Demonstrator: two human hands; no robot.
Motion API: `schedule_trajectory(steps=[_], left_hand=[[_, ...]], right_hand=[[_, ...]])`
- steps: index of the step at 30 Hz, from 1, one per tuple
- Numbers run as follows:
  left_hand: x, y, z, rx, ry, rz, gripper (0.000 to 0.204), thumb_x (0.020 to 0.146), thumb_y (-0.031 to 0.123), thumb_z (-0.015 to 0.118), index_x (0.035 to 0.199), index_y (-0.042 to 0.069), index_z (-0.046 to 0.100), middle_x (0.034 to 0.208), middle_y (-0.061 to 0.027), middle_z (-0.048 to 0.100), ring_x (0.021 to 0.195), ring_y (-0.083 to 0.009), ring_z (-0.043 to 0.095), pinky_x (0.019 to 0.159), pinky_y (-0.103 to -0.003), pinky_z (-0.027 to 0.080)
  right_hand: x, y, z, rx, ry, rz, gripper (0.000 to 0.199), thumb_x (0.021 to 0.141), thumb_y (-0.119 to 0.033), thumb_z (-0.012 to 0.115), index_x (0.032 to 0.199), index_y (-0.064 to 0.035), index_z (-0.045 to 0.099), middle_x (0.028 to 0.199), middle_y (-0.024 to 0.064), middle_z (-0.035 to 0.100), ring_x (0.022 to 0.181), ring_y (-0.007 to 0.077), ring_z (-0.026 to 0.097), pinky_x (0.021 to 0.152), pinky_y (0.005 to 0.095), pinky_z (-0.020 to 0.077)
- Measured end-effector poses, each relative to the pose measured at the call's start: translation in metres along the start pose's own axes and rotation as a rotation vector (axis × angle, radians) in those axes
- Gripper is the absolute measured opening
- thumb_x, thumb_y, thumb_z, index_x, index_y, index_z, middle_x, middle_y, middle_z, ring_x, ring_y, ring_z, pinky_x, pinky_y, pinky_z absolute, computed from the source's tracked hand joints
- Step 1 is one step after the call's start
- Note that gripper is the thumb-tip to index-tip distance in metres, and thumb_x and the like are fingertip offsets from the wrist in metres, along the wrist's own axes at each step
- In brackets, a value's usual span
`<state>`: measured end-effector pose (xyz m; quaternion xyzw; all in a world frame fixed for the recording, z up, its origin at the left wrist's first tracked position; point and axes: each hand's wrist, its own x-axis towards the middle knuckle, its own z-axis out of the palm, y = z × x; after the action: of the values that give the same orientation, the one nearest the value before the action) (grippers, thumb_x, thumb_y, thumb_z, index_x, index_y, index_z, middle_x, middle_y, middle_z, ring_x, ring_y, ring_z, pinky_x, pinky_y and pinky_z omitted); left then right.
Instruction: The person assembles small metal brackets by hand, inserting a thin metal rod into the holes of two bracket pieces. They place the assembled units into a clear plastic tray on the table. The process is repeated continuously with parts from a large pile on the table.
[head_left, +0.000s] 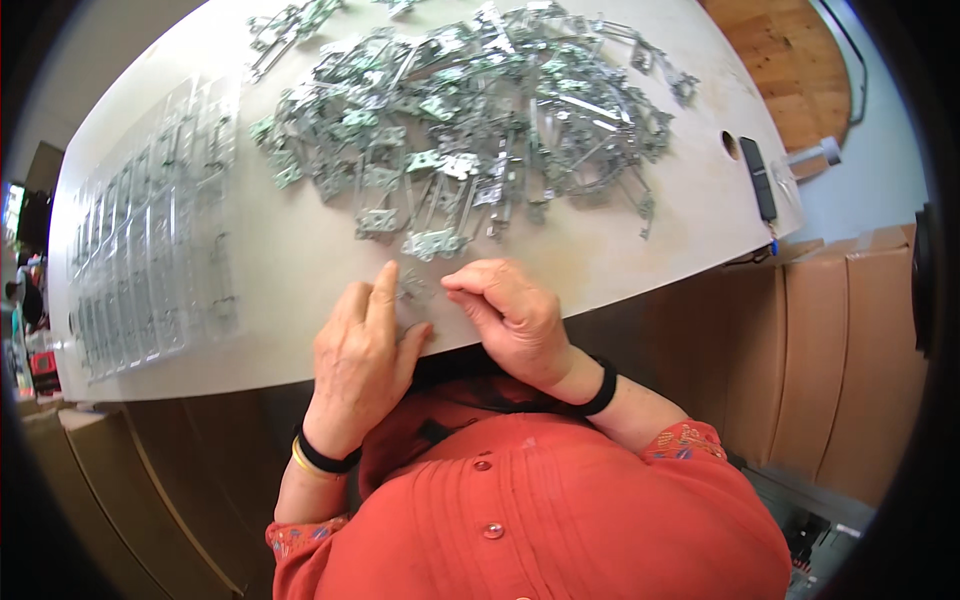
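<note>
No lettering, label, number or sign can be read, whether on the metal parts (436, 243), the clear trays (150, 250), the cardboard boxes (812, 350) or the black device (759, 180).

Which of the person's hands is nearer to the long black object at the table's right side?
Right. The right hand is left of the black object, across the table; the left hand is farther left, beyond the right one.

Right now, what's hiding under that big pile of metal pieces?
The white table is under the pile of metal pieces; you can see it all round the front edge. The tangled middle covers whatever else might be there.
</note>
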<state>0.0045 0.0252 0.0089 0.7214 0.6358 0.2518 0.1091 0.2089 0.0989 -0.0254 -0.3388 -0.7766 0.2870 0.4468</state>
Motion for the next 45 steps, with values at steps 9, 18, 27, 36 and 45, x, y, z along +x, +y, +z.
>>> schedule_trajectory(steps=[9, 18, 27, 36, 45], left_hand=[[-0.001, -0.004, -0.003, -0.141, -0.031, 0.004, 0.063, 0.087, 0.008, 0.087, 0.144, 0.001, 0.063, 0.107, -0.0160, 0.068, 0.088, -0.0351, 0.069, 0.077, -0.044, 0.057], [0.003, 0.003, -0.002, -0.287, -0.043, 0.066, 0.053, 0.086, 0.008, 0.086, 0.136, 0.003, 0.069, 0.110, -0.0137, 0.069, 0.082, -0.0297, 0.070, 0.073, -0.041, 0.057], [0.004, -0.002, 0.001, -0.252, -0.031, 0.102, 0.055, 0.084, 0.007, 0.084, 0.137, 0.003, 0.070, 0.102, -0.0128, 0.067, 0.082, -0.0297, 0.069, 0.071, -0.041, 0.057], [0.005, 0.006, -0.002, -0.164, -0.024, 0.131, 0.050, 0.087, 0.008, 0.082, 0.135, 0.002, 0.072, 0.098, -0.0108, 0.064, 0.082, -0.0283, 0.067, 0.071, -0.040, 0.058], [0.003, 0.008, -0.003, -0.133, -0.012, 0.135, 0.045, 0.089, 0.009, 0.080, 0.133, 0.001, 0.073, 0.095, -0.0108, 0.064, 0.082, -0.0281, 0.068, 0.071, -0.040, 0.058]], right_hand=[[-0.003, -0.001, -0.004, 0.029, -0.007, 0.096, 0.022, 0.097, 0.005, 0.080, 0.117, -0.0045, 0.079, 0.107, 0.0112, 0.079, 0.093, 0.0253, 0.076, 0.079, 0.0345, 0.0598], [-0.002, -0.002, -0.008, 0.162, -0.003, 0.159, 0.019, 0.100, 0.006, 0.078, 0.118, -0.0017, 0.078, 0.108, 0.0111, 0.078, 0.092, 0.0197, 0.075, 0.079, 0.0305, 0.0592], [-0.001, 0.001, -0.006, 0.161, -0.019, 0.126, 0.019, 0.099, 0.006, 0.080, 0.117, -0.0016, 0.078, 0.105, 0.0118, 0.077, 0.089, 0.0218, 0.074, 0.078, 0.0313, 0.0585], [0.008, -0.007, -0.011, 0.045, -0.073, -0.009, 0.022, 0.097, 0.006, 0.080, 0.117, -0.0025, 0.078, 0.102, 0.0115, 0.077, 0.087, 0.0241, 0.072, 0.074, 0.0335, 0.0584], [0.001, -0.002, -0.010, 0.065, -0.093, 0.008, 0.023, 0.094, 0.006, 0.083, 0.114, -0.0037, 0.077, 0.101, 0.0109, 0.076, 0.086, 0.0274, 0.071, 0.076, 0.0366, 0.0576]])
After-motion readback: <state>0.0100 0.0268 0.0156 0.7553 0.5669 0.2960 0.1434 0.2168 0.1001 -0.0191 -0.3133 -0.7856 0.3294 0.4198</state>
